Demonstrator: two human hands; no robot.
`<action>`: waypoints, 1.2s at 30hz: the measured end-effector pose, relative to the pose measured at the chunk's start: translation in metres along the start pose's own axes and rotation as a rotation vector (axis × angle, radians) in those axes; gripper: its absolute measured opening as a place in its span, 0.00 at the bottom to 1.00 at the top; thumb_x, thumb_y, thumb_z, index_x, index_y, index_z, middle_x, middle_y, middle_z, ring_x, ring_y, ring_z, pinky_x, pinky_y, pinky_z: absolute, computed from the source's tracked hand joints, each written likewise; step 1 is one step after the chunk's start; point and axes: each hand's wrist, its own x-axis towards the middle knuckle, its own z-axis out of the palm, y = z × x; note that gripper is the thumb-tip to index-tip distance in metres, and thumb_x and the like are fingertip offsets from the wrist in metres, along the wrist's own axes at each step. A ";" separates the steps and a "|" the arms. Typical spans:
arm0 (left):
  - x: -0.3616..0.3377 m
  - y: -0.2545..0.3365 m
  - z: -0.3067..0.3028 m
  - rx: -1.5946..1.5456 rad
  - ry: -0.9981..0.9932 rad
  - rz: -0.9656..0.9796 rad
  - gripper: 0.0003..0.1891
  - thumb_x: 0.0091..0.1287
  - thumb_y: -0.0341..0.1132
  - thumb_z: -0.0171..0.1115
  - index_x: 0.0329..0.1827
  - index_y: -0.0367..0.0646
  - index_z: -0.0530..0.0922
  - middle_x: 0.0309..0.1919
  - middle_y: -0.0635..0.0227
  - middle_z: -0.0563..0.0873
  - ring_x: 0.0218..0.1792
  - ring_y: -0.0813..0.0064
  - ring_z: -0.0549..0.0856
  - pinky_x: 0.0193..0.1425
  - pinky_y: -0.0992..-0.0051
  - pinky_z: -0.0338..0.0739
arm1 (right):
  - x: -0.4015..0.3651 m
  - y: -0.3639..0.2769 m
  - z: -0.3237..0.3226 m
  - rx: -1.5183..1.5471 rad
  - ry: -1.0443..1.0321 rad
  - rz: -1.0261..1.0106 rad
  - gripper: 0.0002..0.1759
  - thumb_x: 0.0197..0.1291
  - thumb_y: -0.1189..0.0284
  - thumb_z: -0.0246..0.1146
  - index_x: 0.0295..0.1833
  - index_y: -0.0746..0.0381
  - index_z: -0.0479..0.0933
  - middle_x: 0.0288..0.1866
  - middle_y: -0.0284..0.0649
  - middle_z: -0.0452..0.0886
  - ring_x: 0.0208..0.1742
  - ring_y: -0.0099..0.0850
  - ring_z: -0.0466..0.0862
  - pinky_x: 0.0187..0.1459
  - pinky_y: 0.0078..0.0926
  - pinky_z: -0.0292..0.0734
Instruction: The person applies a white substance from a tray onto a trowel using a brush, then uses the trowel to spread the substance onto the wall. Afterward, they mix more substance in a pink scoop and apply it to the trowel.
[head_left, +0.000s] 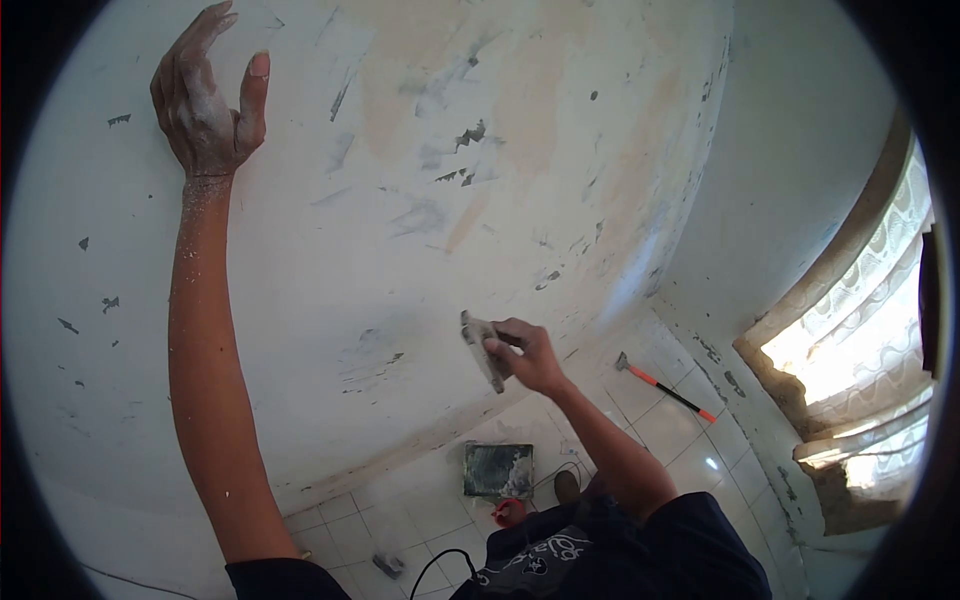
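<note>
My left hand [205, 105] is raised to the upper left of the painted wall [300, 270], its thumb and fingers apart and nothing in it. White dust coats its back and wrist. Lower down, my right hand [525, 352] grips a flat, narrow, dusty sanding block [483, 350], fingers and thumb wrapped over its back. The block's face is turned toward the wall, right of a scuffed grey patch [372, 362]. Chips, dark spots and tan smears mark the wall around and above it.
On the tiled floor [640, 400] lies a hammer [665, 388] with an orange and black handle. A paint-smeared dark square board or tray [498, 470] sits by my feet, near a small grey block [387, 566]. A curtained window [850, 330] is at the right.
</note>
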 end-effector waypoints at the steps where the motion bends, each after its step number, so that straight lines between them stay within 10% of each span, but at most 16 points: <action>1: 0.001 0.001 -0.001 0.012 -0.016 -0.009 0.22 0.73 0.42 0.65 0.65 0.47 0.73 0.63 0.67 0.85 0.63 0.66 0.82 0.68 0.66 0.71 | -0.003 -0.017 -0.016 0.093 -0.017 0.186 0.14 0.68 0.74 0.70 0.54 0.73 0.84 0.44 0.38 0.88 0.47 0.20 0.83 0.49 0.23 0.80; 13: -0.003 0.057 -0.023 -0.173 0.043 -0.139 0.24 0.73 0.38 0.65 0.66 0.37 0.71 0.65 0.54 0.81 0.64 0.58 0.80 0.70 0.64 0.69 | -0.029 -0.122 -0.118 0.970 0.120 0.259 0.20 0.75 0.78 0.50 0.66 0.76 0.73 0.55 0.52 0.86 0.50 0.37 0.90 0.55 0.36 0.89; 22: -0.039 0.397 -0.129 -1.260 -0.378 -1.173 0.39 0.57 0.42 0.76 0.69 0.30 0.70 0.60 0.51 0.80 0.54 0.60 0.83 0.62 0.62 0.78 | -0.058 -0.164 -0.136 0.850 0.257 0.173 0.19 0.77 0.75 0.53 0.66 0.75 0.73 0.59 0.51 0.84 0.57 0.39 0.87 0.61 0.37 0.84; 30: 0.017 0.508 -0.148 -1.656 -0.043 -1.966 0.33 0.63 0.34 0.74 0.68 0.32 0.70 0.57 0.56 0.81 0.55 0.65 0.83 0.61 0.65 0.80 | -0.081 -0.183 -0.155 0.639 0.318 0.174 0.19 0.77 0.71 0.60 0.63 0.75 0.75 0.56 0.46 0.85 0.55 0.30 0.86 0.59 0.32 0.81; 36: 0.035 0.529 -0.144 -1.532 -0.088 -2.068 0.30 0.67 0.36 0.73 0.67 0.29 0.71 0.52 0.57 0.84 0.50 0.69 0.85 0.49 0.69 0.88 | -0.098 -0.195 -0.179 0.512 0.405 0.296 0.19 0.73 0.64 0.67 0.55 0.71 0.79 0.45 0.37 0.85 0.45 0.23 0.84 0.49 0.25 0.83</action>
